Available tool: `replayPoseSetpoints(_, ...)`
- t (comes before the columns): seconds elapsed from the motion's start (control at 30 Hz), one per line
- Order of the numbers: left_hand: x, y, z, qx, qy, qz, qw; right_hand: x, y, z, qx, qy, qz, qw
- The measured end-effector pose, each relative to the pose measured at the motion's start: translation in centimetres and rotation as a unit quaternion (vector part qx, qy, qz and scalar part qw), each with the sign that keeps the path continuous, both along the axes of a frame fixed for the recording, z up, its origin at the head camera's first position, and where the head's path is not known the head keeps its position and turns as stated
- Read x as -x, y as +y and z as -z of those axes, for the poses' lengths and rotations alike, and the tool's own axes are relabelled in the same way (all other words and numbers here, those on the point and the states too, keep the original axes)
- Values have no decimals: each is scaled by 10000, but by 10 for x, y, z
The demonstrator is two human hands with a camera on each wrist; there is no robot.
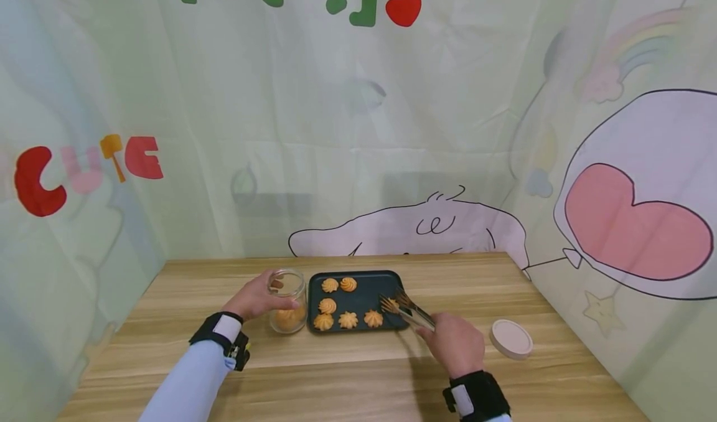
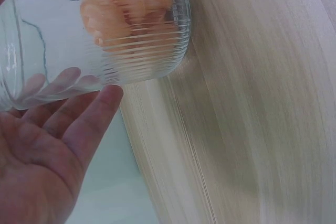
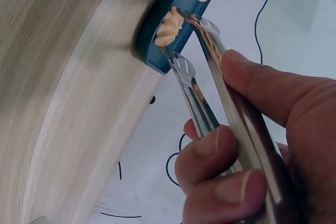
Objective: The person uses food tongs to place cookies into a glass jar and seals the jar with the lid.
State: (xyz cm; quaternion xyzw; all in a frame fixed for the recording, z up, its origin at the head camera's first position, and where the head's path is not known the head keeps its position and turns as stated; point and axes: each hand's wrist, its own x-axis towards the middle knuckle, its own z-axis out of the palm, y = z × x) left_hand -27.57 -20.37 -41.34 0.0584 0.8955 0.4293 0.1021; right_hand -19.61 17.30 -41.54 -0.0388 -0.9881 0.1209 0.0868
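Note:
On the left, my left hand (image 1: 253, 297) holds a clear glass jar (image 1: 300, 307), thumb and fingers around its upper part. Several piped cookies (image 2: 131, 14) lie in the bottom of the jar, which has a ribbed lower wall. My right hand (image 1: 456, 344) grips metal tongs (image 3: 249, 135) with fork-like tips. Those tips are spread on either side of a swirled cookie (image 3: 169, 29) at the right end of a dark baking tray (image 1: 366, 294). Whether they touch it, I cannot tell. More cookies (image 1: 348, 320) sit on the tray's left and front parts.
A round, pale lid (image 1: 511, 339) lies on the wooden table (image 1: 347, 378), right of my right hand. The jar stands just beside the tray's left edge. Behind the table hangs a printed cloth backdrop (image 1: 313, 129).

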Motion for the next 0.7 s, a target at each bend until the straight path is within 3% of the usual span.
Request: replayPoseSetpoints(0.7,1,0,0,70,12,-36,10000,-6,-2,-6,-148,-222,-62,9996)
